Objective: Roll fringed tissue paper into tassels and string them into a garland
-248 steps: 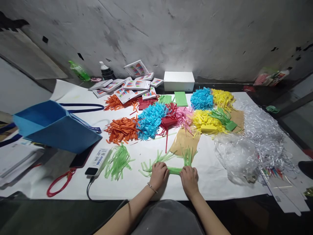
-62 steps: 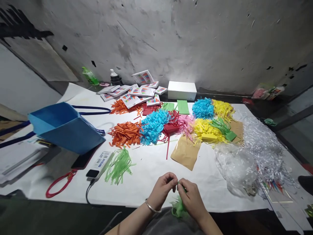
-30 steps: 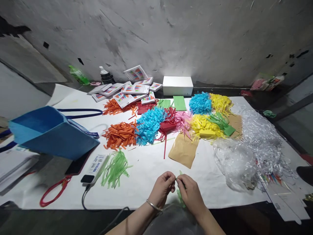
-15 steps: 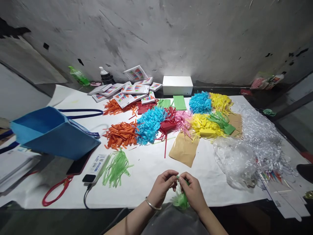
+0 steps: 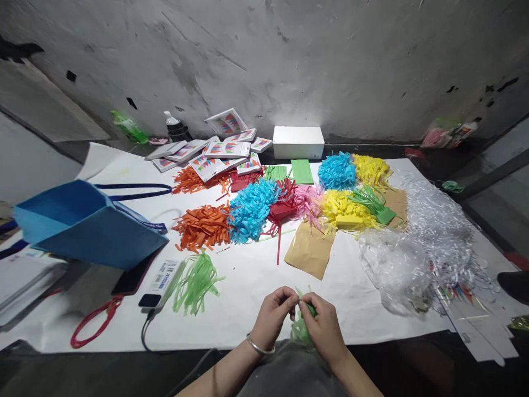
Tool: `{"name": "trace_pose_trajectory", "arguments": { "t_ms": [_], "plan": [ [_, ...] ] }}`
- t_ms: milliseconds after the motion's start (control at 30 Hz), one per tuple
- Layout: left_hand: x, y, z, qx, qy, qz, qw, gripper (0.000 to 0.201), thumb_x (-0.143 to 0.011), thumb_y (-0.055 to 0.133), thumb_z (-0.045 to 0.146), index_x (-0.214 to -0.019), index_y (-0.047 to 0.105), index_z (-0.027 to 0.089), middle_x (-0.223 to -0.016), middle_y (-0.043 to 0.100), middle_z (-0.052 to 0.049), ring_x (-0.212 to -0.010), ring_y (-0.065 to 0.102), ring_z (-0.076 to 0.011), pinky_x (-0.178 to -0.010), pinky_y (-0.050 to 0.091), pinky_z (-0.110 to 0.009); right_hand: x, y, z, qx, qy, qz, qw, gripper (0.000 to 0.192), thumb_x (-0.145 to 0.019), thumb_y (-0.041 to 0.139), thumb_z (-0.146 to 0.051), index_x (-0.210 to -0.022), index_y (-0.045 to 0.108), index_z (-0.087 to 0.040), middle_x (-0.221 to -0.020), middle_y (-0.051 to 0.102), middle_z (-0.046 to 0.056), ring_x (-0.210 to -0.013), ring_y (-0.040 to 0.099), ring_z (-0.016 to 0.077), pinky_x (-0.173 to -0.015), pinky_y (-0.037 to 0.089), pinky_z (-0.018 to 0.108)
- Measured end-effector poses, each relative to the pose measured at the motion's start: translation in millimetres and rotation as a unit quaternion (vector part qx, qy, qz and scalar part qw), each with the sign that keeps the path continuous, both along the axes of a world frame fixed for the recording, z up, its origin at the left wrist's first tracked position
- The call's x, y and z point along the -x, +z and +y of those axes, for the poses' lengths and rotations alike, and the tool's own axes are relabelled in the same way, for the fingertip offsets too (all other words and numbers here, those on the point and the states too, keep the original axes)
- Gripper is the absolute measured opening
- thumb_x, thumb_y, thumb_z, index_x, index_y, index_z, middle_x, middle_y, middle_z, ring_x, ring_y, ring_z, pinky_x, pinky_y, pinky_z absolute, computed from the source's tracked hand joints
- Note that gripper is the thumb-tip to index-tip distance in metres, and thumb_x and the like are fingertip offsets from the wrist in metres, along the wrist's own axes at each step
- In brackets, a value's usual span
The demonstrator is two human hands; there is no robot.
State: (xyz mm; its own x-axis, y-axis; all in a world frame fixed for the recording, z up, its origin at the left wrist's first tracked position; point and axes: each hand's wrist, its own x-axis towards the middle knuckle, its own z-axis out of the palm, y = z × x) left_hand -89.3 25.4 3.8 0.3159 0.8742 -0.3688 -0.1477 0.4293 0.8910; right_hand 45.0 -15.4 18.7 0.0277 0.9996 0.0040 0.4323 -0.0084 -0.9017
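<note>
Close to the table's front edge, my right hand [image 5: 323,324] is closed around a green tissue-paper tassel [image 5: 301,330], whose fringed strips hang below the fingers. My left hand [image 5: 276,315], with a metal bangle at the wrist, pinches at the top of the same tassel, fingertips against those of my right hand. A few pale green strips stick up past the fingertips. Part of the tassel is hidden by my right hand. Left of my hands lies a loose bunch of green strips [image 5: 198,284]. Beyond them rests a tan paper sheet [image 5: 309,250].
Orange [image 5: 202,227], blue [image 5: 254,212] and yellow fringe piles [image 5: 347,209] run across the middle. A blue bag [image 5: 95,226] and power bank [image 5: 162,284] stand left. Clear plastic [image 5: 392,270] and white shredded strands [image 5: 440,226] lie right. Behind are printed packs [image 5: 227,149] and a white box [image 5: 298,143].
Green strips now show above my fingertips, where the tassel earlier hung mostly below. My hands stay close together in nearly the same place. The view has shifted slightly.
</note>
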Motion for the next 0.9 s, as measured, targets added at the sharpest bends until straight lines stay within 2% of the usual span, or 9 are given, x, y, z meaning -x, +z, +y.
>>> {"name": "trace_pose_trajectory", "arguments": {
  "t_ms": [167,300,533,733,900],
  "plan": [
    [-1.2,-1.4,-2.4,0.000,0.009,0.006,1.000,0.035,-0.070,0.071,0.046,-0.068,0.055,0.015,-0.059,0.052,0.003,-0.050,0.044,-0.0086,-0.049,0.037,-0.021,0.0,-2.3,-1.5,-0.019,0.013,-0.002,1.000,0.021,-0.090,0.046,-0.026,-0.076,0.060,-0.020,-0.071,0.062,0.001,-0.067,0.057,0.0139,-0.057,0.041,0.021],
    [-1.3,-4.2,-3.7,0.001,0.009,0.014,1.000,0.033,-0.072,0.070,0.045,-0.069,0.056,0.015,-0.056,0.051,0.004,-0.049,0.044,-0.0086,-0.049,0.035,-0.021,-0.5,-3.5,-2.2,-0.008,-0.018,0.003,1.000,0.021,-0.090,0.046,-0.027,-0.075,0.059,-0.020,-0.068,0.061,0.000,-0.063,0.057,0.0134,-0.058,0.041,0.021],
    [-2.4,-3.5,-5.6,0.008,0.015,0.011,1.000,0.032,-0.072,0.071,0.044,-0.068,0.057,0.015,-0.056,0.053,0.003,-0.050,0.045,-0.0090,-0.049,0.037,-0.021,-0.4,-1.5,-3.9,-0.009,0.010,0.004,1.000,0.023,-0.091,0.044,-0.027,-0.077,0.060,-0.019,-0.071,0.062,0.002,-0.070,0.058,0.0151,-0.062,0.042,0.022],
    [2.9,4.3,0.5,0.010,-0.037,0.008,0.999,0.032,-0.072,0.070,0.043,-0.077,0.067,0.012,-0.063,0.060,-0.002,-0.055,0.050,-0.0115,-0.052,0.044,-0.024,-3.5,-6.8,-3.7,0.043,-0.031,0.078,0.996,0.025,-0.092,0.046,-0.033,-0.078,0.060,-0.019,-0.065,0.059,0.000,-0.059,0.056,0.0126,-0.055,0.042,0.021],
    [12.8,10.5,11.6,-0.059,-0.077,0.097,0.991,0.027,-0.075,0.066,0.039,-0.076,0.068,0.012,-0.062,0.061,-0.002,-0.056,0.054,-0.0128,-0.052,0.046,-0.024,-5.6,-9.1,-4.2,0.034,-0.013,0.054,0.998,0.024,-0.092,0.046,-0.033,-0.077,0.059,-0.019,-0.067,0.059,0.000,-0.064,0.056,0.0135,-0.053,0.039,0.019]
  ]
}}
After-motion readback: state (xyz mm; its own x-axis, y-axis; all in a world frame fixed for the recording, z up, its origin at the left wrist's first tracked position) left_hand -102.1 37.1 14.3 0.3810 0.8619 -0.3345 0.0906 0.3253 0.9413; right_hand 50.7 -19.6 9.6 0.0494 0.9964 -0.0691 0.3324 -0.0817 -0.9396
